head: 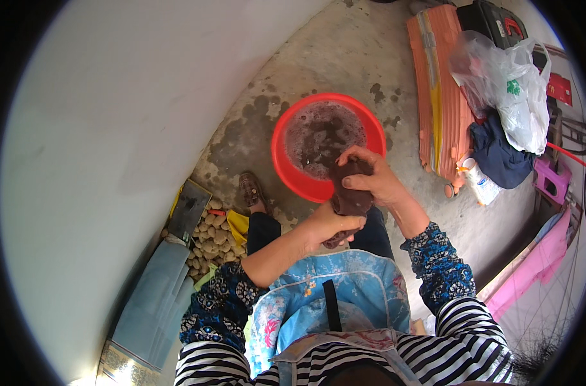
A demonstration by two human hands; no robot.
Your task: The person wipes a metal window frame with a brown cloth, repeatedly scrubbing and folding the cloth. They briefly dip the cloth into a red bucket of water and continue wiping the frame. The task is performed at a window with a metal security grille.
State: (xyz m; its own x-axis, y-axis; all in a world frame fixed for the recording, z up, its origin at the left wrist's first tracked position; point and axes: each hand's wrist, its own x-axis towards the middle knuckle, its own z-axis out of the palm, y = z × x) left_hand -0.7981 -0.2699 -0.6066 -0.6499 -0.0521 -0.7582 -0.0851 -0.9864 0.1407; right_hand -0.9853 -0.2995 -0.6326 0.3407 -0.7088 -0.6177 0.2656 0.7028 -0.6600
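Both my hands hold a dark brown wet-looking cloth item (352, 199) above my lap, at the near right rim of a red plastic basin (284, 171). My left hand (332, 224) is closed around its lower part, and a bit of it hangs below the fist. My right hand (370, 176) grips the upper part, thumb on top and fingers curled over the far end. Dark water with suds (322, 137) fills part of the basin. A blue floral apron (302, 280) covers my lap.
Potatoes (213, 241) lie on the floor at left, beside a yellow cloth (237, 227). At right stand an orange suitcase (430, 96), white plastic bags (519, 91), dark blue fabric (498, 149) and a purple stool (553, 178). A white wall (105, 120) runs along the left.
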